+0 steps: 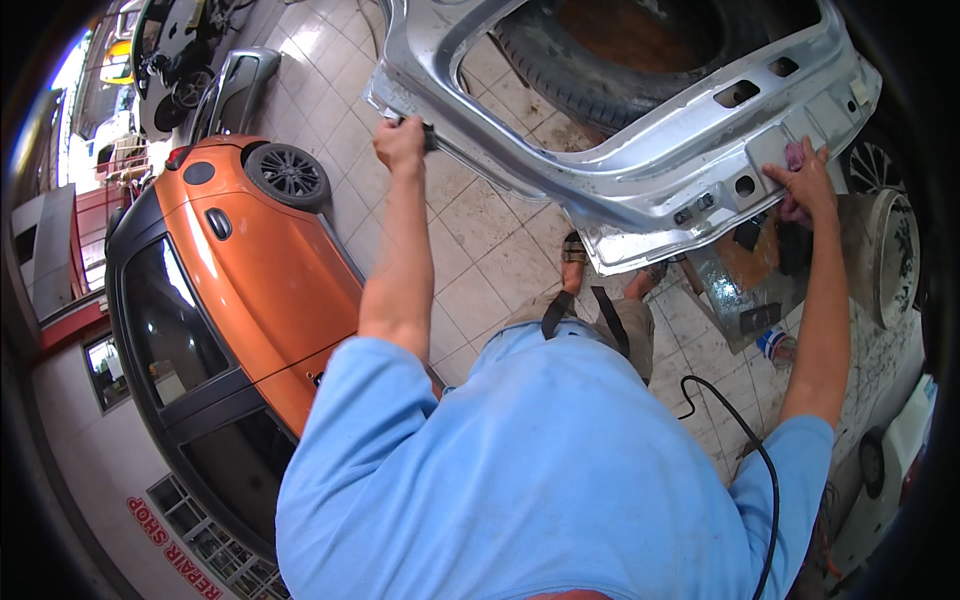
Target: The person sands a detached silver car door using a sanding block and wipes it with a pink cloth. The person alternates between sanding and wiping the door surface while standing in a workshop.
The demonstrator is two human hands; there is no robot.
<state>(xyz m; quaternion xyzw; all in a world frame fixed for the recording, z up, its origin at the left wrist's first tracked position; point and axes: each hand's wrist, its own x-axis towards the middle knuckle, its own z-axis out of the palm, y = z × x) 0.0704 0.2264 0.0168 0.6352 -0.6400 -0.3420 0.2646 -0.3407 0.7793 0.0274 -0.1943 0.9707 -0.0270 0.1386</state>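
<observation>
Both arms of the person are stretched forward and well apart, toward a silver car panel (600, 180) with a large window opening. The panel is in front of the body, above the tiled floor (490, 255); what carries it, I cannot tell with certainty.

The left arm comes out of the blue shirt (560, 450) and goes almost straight up to the left end of the panel. There the left hand (400, 145) is closed like a fist, knuckles forward, around a small black piece (430, 137), just at the panel's near edge. Whether this hand also grips the metal is not clear.

The right arm rises along the right side, and its wrist leans a little inward. The right hand (808, 185) lies at the right part of the panel's near edge, with the thumb pointing to the left, apart from the extended fingers. A purplish cloth (794, 155) shows at the palm, above and below the thumb; how firmly the fingers close on it, I cannot tell.

Behind the panel, partly seen through its opening, is a big black tyre (565, 95). Below the right forearm a clear plastic bottle (778, 347) is on the floor, and a greyish round container (860, 245) stands just beside this arm. On the left is an orange car (240, 310).
</observation>
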